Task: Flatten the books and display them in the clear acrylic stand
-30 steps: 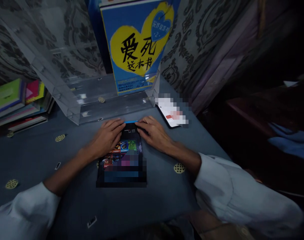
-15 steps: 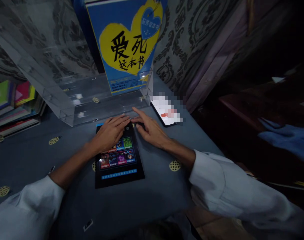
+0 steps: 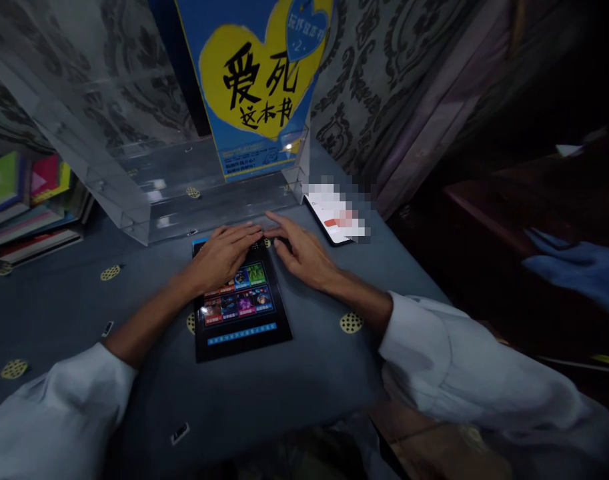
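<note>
A thin black book (image 3: 244, 331) with rows of small coloured pictures lies flat on the blue-grey tablecloth, its print upside down to me. My left hand (image 3: 227, 253) rests palm down across the far part of the book, fingers stretched toward the right and covering some of the pictures. Just off the book's far right corner is my right hand (image 3: 301, 250), its fingers extended and thumb apart. The fingertips of both hands nearly meet at that corner; whether they touch each other or the book's edge I cannot tell. Neither hand grips anything.
Behind the hands stands a clear acrylic rack (image 3: 224, 208) holding an upright blue book (image 3: 259, 80) with a yellow heart. A lit phone (image 3: 329, 213) lies beyond my right hand. Stacked books (image 3: 29, 207) sit at the left. The table's right edge drops into a dark area.
The camera view has tilted slightly, so the table and book appear a little higher. Both hands keep nearly the same pose at the book's far end.
</note>
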A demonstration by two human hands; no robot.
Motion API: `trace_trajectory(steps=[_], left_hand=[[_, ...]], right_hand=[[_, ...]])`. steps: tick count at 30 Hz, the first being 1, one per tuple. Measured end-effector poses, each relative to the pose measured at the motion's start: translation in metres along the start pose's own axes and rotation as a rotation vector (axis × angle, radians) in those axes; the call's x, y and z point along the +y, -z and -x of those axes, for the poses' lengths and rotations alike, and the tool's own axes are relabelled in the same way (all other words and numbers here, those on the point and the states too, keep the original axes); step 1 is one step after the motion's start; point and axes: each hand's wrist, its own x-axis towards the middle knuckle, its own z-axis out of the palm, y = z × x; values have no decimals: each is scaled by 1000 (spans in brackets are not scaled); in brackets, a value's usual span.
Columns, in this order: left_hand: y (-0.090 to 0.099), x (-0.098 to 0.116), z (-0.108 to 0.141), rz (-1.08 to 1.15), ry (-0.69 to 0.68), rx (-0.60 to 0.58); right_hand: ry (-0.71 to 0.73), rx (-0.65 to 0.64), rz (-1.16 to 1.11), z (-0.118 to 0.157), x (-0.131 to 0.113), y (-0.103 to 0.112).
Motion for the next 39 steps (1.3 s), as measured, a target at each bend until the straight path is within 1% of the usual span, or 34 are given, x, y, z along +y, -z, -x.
trace_trajectory(steps=[2,6,16,20,29,34,39], left_hand=[[-1,-1,1,15,-8,20],[-1,-2,4,27,-71,51],[0,5,8,-11,-167,79],[2,13,11,9,-226,78],[6,34,17,13,-293,47],[13,48,23,-6,-343,-8],[17,66,31,-15,-394,-27]], right_hand=[[9,13,-3,0,-1,0],[34,22,-12,1,-3,2],[58,-24,25,0,0,-1],[67,-30,32,0,2,-2],[66,-34,38,-1,2,-2],[60,-41,49,-2,2,-2],[75,-29,58,-2,3,-2]])
